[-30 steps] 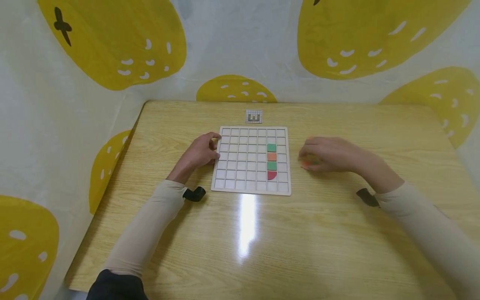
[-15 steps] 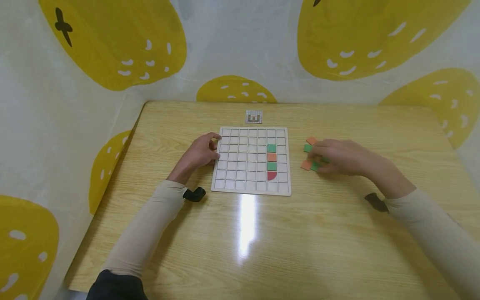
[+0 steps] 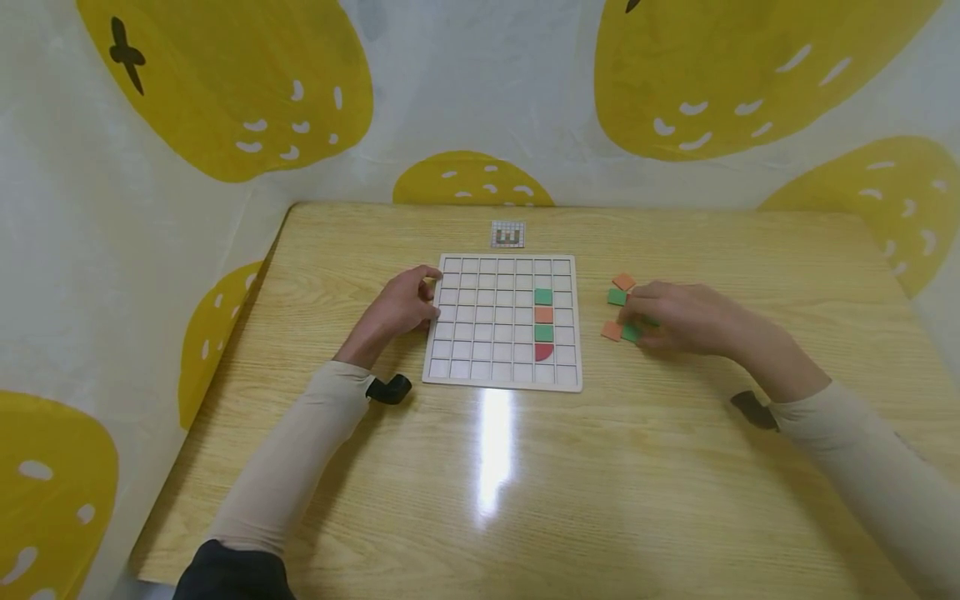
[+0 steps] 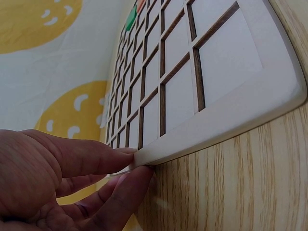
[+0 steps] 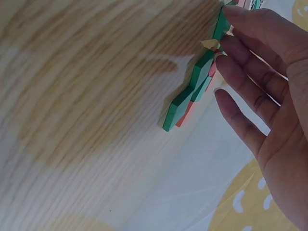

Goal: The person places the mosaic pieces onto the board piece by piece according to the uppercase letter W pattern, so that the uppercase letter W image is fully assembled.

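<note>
A pale square grid board [image 3: 480, 377] lies on the table. In its right part stands a column: a green tile [image 3: 543, 297], an orange tile [image 3: 543, 315], another green tile and a red rounded piece [image 3: 543, 352]. My left hand [image 3: 401, 302] touches the board's left edge with thumb and forefinger set apart; the left wrist view shows both fingertips at the rim. Right of the board, my right hand [image 3: 678, 318] reaches over loose tiles, fingers slightly bent. In the right wrist view its thumb and forefinger are at a green tile [image 5: 220, 25]; other fingers hang free.
Beyond the board lies a small pattern card [image 3: 507, 234]. Loose orange tiles [image 3: 611, 331] and green tiles [image 3: 617, 297] lie around my right fingers, some hidden under the hand. A white cloth with yellow fruit shapes [image 3: 472, 177] hangs behind the wooden table [image 3: 390, 500].
My right hand has shifted slightly right and toward me, uncovering several loose tiles. Over the last half second it has barely moved. My left hand and the pieces on the board look unchanged.
</note>
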A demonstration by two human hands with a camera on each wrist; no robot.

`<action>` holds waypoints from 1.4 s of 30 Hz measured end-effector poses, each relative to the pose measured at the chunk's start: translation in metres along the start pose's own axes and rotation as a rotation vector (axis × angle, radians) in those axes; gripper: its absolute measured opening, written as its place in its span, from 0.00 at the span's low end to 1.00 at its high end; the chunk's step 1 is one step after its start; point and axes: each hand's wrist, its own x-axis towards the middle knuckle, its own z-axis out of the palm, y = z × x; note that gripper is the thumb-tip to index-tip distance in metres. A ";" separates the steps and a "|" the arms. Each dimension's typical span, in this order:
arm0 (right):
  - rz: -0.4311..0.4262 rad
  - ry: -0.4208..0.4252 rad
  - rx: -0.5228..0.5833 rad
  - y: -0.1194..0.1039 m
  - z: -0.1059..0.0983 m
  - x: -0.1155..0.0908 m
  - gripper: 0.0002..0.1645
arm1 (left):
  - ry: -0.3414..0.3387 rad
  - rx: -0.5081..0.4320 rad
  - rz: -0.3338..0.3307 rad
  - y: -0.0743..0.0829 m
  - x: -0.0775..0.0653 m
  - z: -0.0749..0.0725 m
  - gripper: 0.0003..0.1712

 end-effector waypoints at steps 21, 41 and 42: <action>0.058 -0.076 0.024 0.005 0.000 0.001 0.13 | 0.009 0.007 0.013 0.001 0.000 -0.001 0.37; 0.029 -0.082 -0.027 0.005 -0.007 0.006 0.13 | 0.002 0.002 0.017 -0.001 0.001 0.000 0.37; 0.022 -0.081 -0.033 0.005 -0.007 0.006 0.13 | 0.003 0.002 0.017 -0.001 0.001 0.000 0.37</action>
